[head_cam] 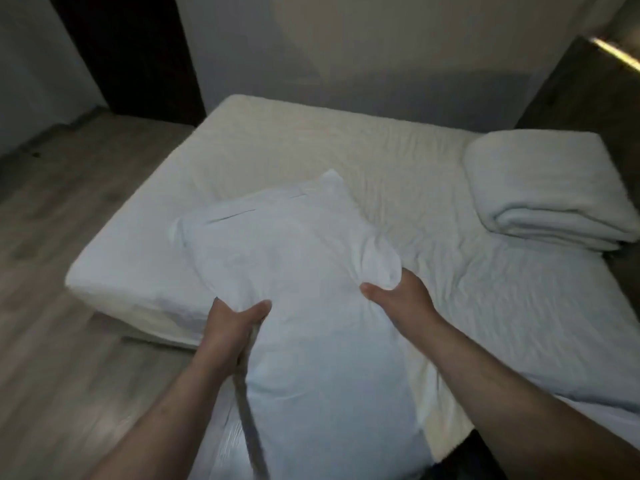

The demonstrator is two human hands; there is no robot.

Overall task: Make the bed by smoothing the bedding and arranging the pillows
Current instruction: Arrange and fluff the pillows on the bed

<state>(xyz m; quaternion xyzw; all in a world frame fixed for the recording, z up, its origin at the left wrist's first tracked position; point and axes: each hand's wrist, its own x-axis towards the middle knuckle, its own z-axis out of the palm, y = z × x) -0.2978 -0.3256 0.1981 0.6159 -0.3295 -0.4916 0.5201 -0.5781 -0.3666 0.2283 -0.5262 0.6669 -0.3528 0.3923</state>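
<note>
A white pillow (294,271) is held up over the near corner of the bed, its long side pointing away from me. My left hand (232,323) grips its left edge, thumb on top. My right hand (401,299) grips a bunched fold of the case on its right edge. The mattress (311,150) carries a wrinkled white fitted sheet. A folded white blanket (543,188) lies at the far right end of the bed.
Wood-look floor (69,237) runs along the bed's left side. A dark doorway (131,53) opens in the far left wall. A dark headboard panel (581,88) with a light strip stands at the right. A pale wall is behind the bed.
</note>
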